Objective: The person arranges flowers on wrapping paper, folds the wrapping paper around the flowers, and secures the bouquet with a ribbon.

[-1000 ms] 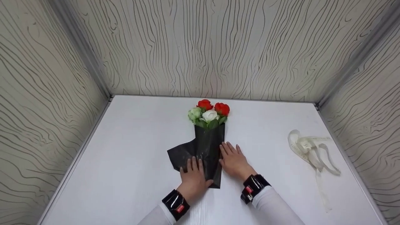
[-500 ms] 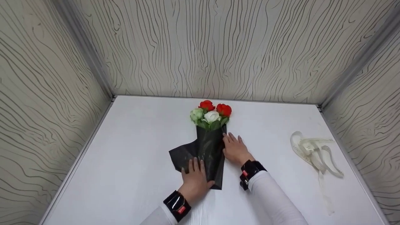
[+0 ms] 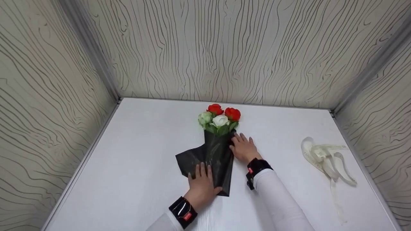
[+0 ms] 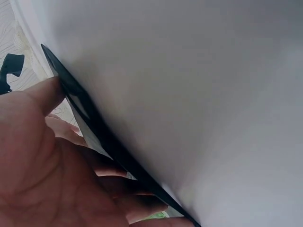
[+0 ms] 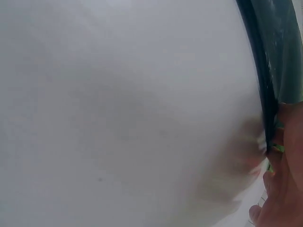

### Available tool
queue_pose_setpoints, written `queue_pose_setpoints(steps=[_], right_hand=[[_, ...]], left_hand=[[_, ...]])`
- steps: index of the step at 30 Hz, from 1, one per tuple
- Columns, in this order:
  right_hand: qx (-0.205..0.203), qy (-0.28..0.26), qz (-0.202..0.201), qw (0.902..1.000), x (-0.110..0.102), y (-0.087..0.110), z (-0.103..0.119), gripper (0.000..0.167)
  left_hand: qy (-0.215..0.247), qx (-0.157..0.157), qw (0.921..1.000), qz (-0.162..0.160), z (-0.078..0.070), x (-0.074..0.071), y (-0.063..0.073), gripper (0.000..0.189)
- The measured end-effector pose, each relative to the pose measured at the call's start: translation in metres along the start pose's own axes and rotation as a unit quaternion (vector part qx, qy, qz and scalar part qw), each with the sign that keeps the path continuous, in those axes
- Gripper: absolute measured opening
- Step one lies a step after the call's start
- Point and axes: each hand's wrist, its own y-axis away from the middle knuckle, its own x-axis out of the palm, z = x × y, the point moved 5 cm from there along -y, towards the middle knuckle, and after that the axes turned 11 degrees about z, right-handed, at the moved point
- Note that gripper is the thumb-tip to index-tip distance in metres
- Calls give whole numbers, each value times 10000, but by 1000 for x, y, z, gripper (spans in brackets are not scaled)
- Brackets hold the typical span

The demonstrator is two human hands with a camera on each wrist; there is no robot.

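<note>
A bouquet of artificial flowers lies on the white table, with two red blooms (image 3: pixel 232 114), a white bloom (image 3: pixel 220 121) and a pale green one (image 3: pixel 205 118) above green leaves. Black wrapping paper (image 3: pixel 220 154) covers the stems, and one flap of it (image 3: pixel 189 158) spreads flat to the left. My left hand (image 3: pixel 202 187) rests with fingers extended on the lower part of the paper, thumb toward its bottom edge. My right hand (image 3: pixel 244 149) touches the paper's upper right edge just under the leaves. In the right wrist view, its fingers (image 5: pixel 277 156) meet the paper's dark edge.
A loosely bunched cream ribbon (image 3: pixel 327 158) with printed lettering lies on the right of the table (image 3: pixel 144 134), one end trailing toward the front. Wood-grain patterned panels (image 3: pixel 205 48) stand at the back and both sides.
My right hand has slid up along the paper's right edge toward the flowers. The left hand has stayed in place on the paper. The whole head view has shifted slightly.
</note>
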Motion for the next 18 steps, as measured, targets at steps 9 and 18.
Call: queue_pose_setpoints(steps=[9, 18], right_hand=[[-105, 27, -144, 9998, 7, -1, -3, 51], [-85, 673, -256, 9974, 21, 20, 9, 62]], left_hand=[[-48, -21, 10000, -6, 0, -2, -1, 89], [-32, -61, 9999, 73, 1, 0, -2, 91]])
